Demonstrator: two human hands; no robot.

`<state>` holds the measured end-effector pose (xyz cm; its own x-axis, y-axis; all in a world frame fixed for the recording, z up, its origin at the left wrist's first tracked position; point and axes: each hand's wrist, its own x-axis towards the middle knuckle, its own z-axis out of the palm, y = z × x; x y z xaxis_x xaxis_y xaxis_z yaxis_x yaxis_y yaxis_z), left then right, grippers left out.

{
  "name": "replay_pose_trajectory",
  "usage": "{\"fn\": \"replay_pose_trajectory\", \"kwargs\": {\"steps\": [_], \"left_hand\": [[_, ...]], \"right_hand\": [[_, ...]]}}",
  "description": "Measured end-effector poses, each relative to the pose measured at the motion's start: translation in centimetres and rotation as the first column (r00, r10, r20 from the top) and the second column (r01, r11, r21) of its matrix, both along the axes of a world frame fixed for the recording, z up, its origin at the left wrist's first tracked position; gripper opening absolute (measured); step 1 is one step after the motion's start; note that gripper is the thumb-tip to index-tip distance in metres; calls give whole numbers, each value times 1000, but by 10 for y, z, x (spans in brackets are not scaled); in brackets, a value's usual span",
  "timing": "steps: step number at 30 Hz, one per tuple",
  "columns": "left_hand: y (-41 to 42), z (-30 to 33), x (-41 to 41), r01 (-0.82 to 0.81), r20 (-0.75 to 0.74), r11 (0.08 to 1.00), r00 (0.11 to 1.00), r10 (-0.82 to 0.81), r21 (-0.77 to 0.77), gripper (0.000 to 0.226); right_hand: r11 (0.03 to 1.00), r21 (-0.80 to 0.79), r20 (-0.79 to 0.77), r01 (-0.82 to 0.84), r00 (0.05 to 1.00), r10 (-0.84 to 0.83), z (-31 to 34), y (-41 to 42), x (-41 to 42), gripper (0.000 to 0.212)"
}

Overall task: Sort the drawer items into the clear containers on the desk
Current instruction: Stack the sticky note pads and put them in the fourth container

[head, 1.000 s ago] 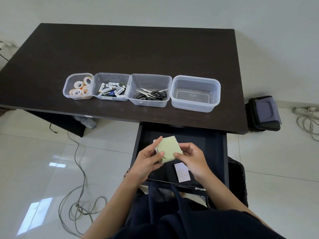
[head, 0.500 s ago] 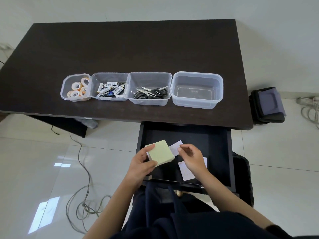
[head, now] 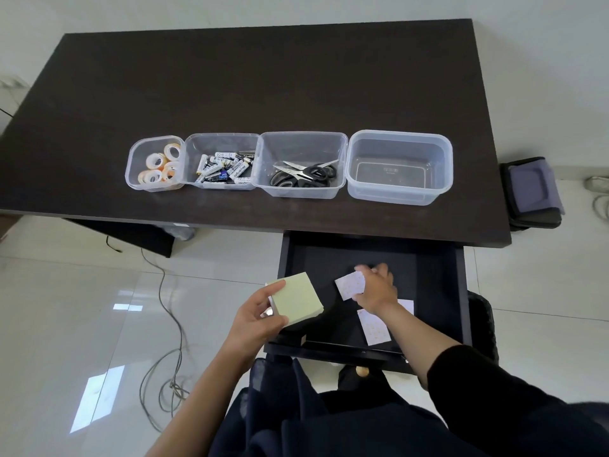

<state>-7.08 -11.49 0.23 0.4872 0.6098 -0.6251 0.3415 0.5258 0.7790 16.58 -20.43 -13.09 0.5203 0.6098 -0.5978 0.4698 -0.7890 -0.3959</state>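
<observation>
- My left hand (head: 255, 316) grips the pale green sticky-note pad (head: 298, 303), fingers curled round its edges, over the open drawer's (head: 435, 291) left side.
- My right hand (head: 375, 290) reaches into the drawer, fingers pinching a small patterned card (head: 350, 285).
- Another card (head: 374, 326) lies on the drawer floor.
- I see the rightmost clear container (head: 400, 168) on the desk (head: 230, 77) holding nothing.

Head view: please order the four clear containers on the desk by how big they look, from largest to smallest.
1. Empty container
2. Scissors container
3. Battery container
4. Tape container

All four stand in one row, so nearness to the camera hardly matters.
</observation>
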Motion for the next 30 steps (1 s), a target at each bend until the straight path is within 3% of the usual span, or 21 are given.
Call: {"fn": "replay_pose_trajectory", "kwargs": {"steps": [5,12,20,30], "left_hand": [[1,-3,-6,14,-6,1000,1000,-14,-17,58],[-6,-2,1,-5,-20,999,1000,4,-39,59],[-21,-8,18,22,-6,999,1000,-22,-28,58],[-37,2,47,-9,8,998,1000,9,55,59]], "right_hand": [[981,126,-29,144,989,-142,2,-6,2,45],[835,356,-323,419,894,-311,40,-12,-5,20],[623,597,-449,505,854,-263,117,-20,-20,19],[727,598,-439,338,897,-56,146,-34,-6,9]]}}
